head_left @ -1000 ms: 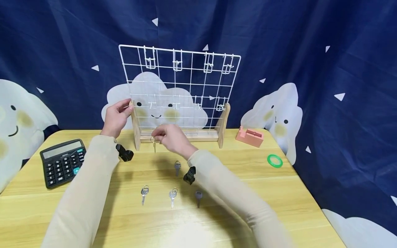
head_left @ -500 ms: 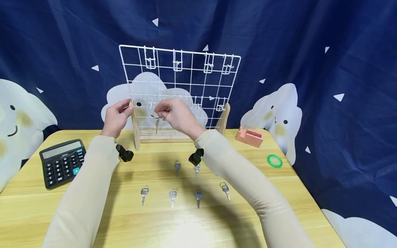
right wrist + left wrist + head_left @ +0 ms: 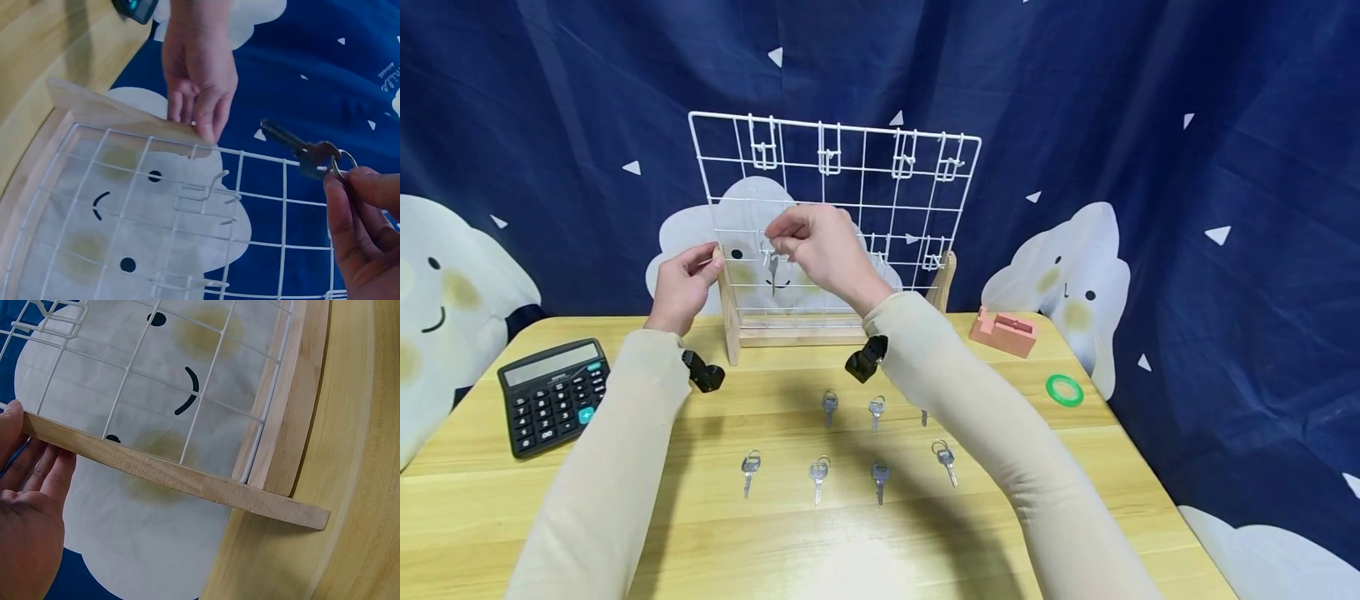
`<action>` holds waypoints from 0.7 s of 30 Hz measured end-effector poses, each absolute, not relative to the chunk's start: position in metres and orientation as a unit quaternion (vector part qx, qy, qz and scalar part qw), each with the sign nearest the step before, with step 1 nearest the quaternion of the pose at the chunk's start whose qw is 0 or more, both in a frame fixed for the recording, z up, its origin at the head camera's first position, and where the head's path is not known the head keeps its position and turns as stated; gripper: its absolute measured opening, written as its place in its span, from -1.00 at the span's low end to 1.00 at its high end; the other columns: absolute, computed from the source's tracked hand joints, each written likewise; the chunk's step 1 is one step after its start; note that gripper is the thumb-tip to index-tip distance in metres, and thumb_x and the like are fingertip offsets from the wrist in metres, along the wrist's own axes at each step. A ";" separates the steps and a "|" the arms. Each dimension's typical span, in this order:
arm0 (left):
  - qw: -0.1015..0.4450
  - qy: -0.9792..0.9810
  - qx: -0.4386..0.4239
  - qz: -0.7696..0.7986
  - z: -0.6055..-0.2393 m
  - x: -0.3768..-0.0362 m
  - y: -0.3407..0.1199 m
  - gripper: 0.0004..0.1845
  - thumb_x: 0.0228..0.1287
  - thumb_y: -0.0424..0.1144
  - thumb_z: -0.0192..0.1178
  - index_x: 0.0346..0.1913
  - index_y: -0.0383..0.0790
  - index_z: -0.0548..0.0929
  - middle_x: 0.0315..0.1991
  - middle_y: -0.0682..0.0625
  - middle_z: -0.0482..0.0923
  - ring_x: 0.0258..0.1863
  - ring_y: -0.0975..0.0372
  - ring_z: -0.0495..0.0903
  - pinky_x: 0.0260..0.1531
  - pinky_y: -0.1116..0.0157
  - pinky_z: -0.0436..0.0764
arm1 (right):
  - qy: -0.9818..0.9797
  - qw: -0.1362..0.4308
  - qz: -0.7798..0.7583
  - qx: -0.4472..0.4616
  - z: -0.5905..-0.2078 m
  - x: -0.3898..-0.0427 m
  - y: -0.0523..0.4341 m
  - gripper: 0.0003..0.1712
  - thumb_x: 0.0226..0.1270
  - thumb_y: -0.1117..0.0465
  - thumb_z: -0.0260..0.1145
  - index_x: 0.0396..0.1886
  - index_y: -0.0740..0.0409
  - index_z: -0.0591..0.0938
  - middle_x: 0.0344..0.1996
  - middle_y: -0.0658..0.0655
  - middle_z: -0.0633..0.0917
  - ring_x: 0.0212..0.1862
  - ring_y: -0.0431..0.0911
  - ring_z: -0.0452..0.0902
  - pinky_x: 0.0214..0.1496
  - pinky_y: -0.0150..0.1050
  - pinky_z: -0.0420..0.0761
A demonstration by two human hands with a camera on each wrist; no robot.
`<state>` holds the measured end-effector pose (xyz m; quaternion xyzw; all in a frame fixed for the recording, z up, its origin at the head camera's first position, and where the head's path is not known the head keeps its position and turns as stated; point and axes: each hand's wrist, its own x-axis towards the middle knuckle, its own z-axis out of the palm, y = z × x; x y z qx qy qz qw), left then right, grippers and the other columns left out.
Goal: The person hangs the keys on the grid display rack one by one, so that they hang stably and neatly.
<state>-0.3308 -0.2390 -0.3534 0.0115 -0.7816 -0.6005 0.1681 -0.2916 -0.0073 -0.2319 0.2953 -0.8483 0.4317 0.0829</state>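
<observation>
Our right hand pinches the key by its ring, up at the wire rack near the bench's far edge, our left hand grips the rack's wooden post, and the key could miss the little hook and drop

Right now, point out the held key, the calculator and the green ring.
key [image 3: 310, 154], right wrist view, on its head beside the split ring.
calculator [image 3: 550, 395], head view, on the keypad.
green ring [image 3: 1064, 389], head view, on the band's near edge.
</observation>
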 end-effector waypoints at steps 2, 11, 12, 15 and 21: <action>0.170 -0.782 0.013 -0.599 -0.354 -0.331 -0.240 -0.53 0.49 -0.23 0.11 0.37 -0.31 0.43 0.29 -0.20 0.42 0.21 0.13 0.44 0.23 0.25 0.46 | -0.843 0.092 0.440 0.295 -0.227 -0.292 -0.010 -0.91 0.37 0.32 0.34 -0.21 0.18 0.74 -0.32 -0.05 0.72 -0.35 -0.27 0.61 -0.29 -0.47 0.62; 0.175 -0.780 0.008 -0.600 -0.355 -0.330 -0.240 -0.53 0.50 -0.25 0.09 0.38 -0.33 0.41 0.29 -0.21 0.42 0.20 0.11 0.44 0.23 0.25 0.45 | -0.811 0.139 0.488 0.292 -0.198 -0.299 -0.021 -0.93 0.35 0.39 0.33 -0.23 0.24 0.72 -0.33 0.01 0.72 -0.33 -0.22 0.63 -0.31 -0.46 0.64; 0.174 -0.780 0.008 -0.601 -0.355 -0.331 -0.240 -0.53 0.50 -0.25 0.09 0.38 -0.33 0.41 0.29 -0.21 0.42 0.20 0.11 0.44 0.23 0.25 0.45 | -0.809 0.144 0.492 0.288 -0.195 -0.300 -0.022 -0.92 0.35 0.40 0.33 -0.23 0.24 0.72 -0.34 0.01 0.72 -0.34 -0.24 0.62 -0.31 -0.46 0.64; 0.172 -0.779 0.009 -0.603 -0.355 -0.331 -0.240 -0.53 0.51 -0.25 0.09 0.38 -0.32 0.41 0.30 -0.21 0.41 0.20 0.11 0.43 0.24 0.25 0.45 | -0.802 0.159 0.504 0.278 -0.186 -0.303 -0.025 -0.91 0.35 0.42 0.32 -0.24 0.25 0.72 -0.36 0.02 0.71 -0.35 -0.23 0.61 -0.32 -0.45 0.64; 0.174 -0.776 0.004 -0.606 -0.357 -0.332 -0.240 -0.53 0.50 -0.25 0.09 0.37 -0.34 0.42 0.28 -0.21 0.42 0.20 0.10 0.43 0.23 0.25 0.45 | -0.795 0.187 0.519 0.253 -0.173 -0.310 -0.029 -0.89 0.35 0.43 0.30 -0.23 0.26 0.73 -0.37 0.04 0.70 -0.35 -0.22 0.61 -0.31 -0.48 0.63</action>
